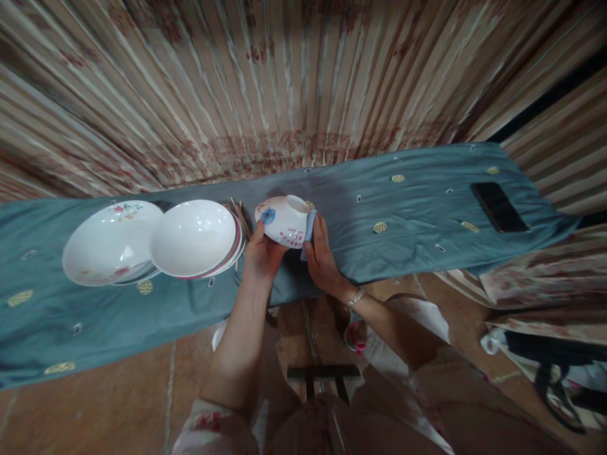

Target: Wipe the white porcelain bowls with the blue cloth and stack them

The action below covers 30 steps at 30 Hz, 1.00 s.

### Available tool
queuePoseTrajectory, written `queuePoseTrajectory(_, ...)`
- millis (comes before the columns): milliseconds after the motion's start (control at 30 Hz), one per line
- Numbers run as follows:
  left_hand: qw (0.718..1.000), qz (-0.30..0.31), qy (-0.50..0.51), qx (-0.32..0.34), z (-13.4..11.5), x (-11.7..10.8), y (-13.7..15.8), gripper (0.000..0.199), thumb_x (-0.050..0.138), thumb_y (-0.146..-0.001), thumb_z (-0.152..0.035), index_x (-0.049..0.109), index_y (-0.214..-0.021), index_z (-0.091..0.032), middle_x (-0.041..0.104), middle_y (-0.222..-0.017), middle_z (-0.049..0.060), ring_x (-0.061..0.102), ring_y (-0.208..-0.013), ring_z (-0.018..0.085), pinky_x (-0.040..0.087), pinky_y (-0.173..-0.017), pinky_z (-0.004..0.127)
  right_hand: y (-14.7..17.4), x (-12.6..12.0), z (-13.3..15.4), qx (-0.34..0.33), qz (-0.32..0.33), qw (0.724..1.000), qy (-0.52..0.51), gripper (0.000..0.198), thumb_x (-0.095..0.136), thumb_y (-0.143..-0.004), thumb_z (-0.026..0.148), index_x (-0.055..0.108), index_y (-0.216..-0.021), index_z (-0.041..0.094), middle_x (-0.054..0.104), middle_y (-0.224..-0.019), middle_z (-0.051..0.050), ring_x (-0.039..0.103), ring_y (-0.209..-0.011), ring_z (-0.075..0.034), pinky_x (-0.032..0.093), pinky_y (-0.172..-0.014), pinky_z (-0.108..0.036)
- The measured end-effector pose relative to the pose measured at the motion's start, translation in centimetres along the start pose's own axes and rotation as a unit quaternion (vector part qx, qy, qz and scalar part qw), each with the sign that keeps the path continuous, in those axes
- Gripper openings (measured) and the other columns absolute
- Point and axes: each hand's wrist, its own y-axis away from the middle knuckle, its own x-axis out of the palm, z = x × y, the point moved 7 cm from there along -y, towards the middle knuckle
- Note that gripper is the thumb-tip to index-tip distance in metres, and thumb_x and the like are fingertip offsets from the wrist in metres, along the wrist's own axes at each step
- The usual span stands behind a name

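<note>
A white bowl [283,222] with a blue flower and red marks is held tilted above the cloth-covered table, its foot ring facing up and away. My left hand [262,254] grips its left lower side, thumb on the outer wall. A light blue cloth [310,229] is pressed against the bowl's right side by my right hand [324,258], whose fingers are closed around it. The bowl's inside is hidden from me. Just left of my left hand stands a stack of white bowls [194,237], and some chopsticks [241,217] lie behind it.
Larger floral dishes [111,246] are stacked at the left. A black phone [499,206] lies toward the right end of the blue-green tablecloth [422,234]. Pleated curtains [294,95] hang close behind the table. A dark bag [545,351] is at the lower right.
</note>
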Motion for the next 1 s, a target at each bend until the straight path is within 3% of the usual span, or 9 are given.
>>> queuePoseTrajectory(167,1.0,0.02,-0.02,0.005,0.0,-0.1,-0.1,0.033,0.058,-0.093,-0.035,0.064,-0.122,-0.02,0.07,-0.129,0.011,0.051,-0.138,0.032,0.05,-0.11,0.049,0.1,0.0,1.3,-0.052,0.031,0.997,0.04,0.064,0.029,-0.104,0.026,0.005,-0.163,0.025,0.003,-0.172,-0.005,0.006,-0.159,-0.025,0.016,-0.13,-0.055)
queuePoseTrajectory(333,1.0,0.014,-0.015,-0.006,0.0,0.3,0.2,0.036,0.054,-0.096,-0.035,0.063,-0.127,-0.019,0.071,-0.128,0.011,0.055,-0.135,0.03,0.05,-0.11,0.047,0.1,0.1,2.0,-0.096,0.042,0.992,0.072,0.064,0.034,-0.101,0.018,0.018,-0.162,0.028,0.016,-0.171,-0.002,0.009,-0.158,-0.026,0.02,-0.13,-0.053)
queuePoseTrajectory(467,0.999,0.004,0.005,-0.041,0.2,1.1,1.1,0.039,0.037,-0.103,-0.031,0.058,-0.134,-0.017,0.069,-0.13,0.012,0.057,-0.134,0.024,0.047,-0.113,0.043,0.2,0.6,2.5,-0.156,0.045,0.975,0.151,0.059,0.032,-0.101,0.012,0.029,-0.158,0.021,0.026,-0.168,-0.009,0.009,-0.158,-0.025,0.024,-0.128,-0.055)
queuePoseTrajectory(567,0.999,0.004,0.007,-0.049,0.1,1.4,1.5,0.04,0.035,-0.105,-0.031,0.057,-0.135,-0.016,0.068,-0.132,0.012,0.057,-0.133,0.021,0.044,-0.115,0.039,0.2,0.9,2.7,-0.19,0.05,0.959,0.202,0.055,0.033,-0.101,0.011,0.035,-0.155,0.017,0.034,-0.164,-0.012,0.009,-0.158,-0.025,0.03,-0.126,-0.054)
queuePoseTrajectory(800,1.0,0.004,0.0,-0.031,0.4,0.7,0.9,0.03,0.041,-0.102,-0.025,0.069,-0.109,-0.016,0.074,-0.11,0.008,0.066,-0.118,0.016,0.048,-0.107,0.028,0.4,1.1,3.2,-0.237,0.047,0.94,0.24,0.051,0.035,-0.101,0.012,0.042,-0.151,0.018,0.045,-0.158,-0.011,0.013,-0.158,-0.024,0.033,-0.125,-0.051)
queuePoseTrajectory(1000,1.0,0.022,-0.011,0.009,0.9,0.1,0.3,0.02,0.053,-0.098,-0.026,0.07,-0.096,-0.016,0.075,-0.1,0.005,0.068,-0.109,0.014,0.049,-0.105,0.026,0.3,0.8,4.1,-0.275,0.031,0.926,0.258,0.047,0.036,-0.102,0.012,0.047,-0.147,0.015,0.052,-0.153,-0.012,0.013,-0.158,-0.023,0.035,-0.125,-0.047)
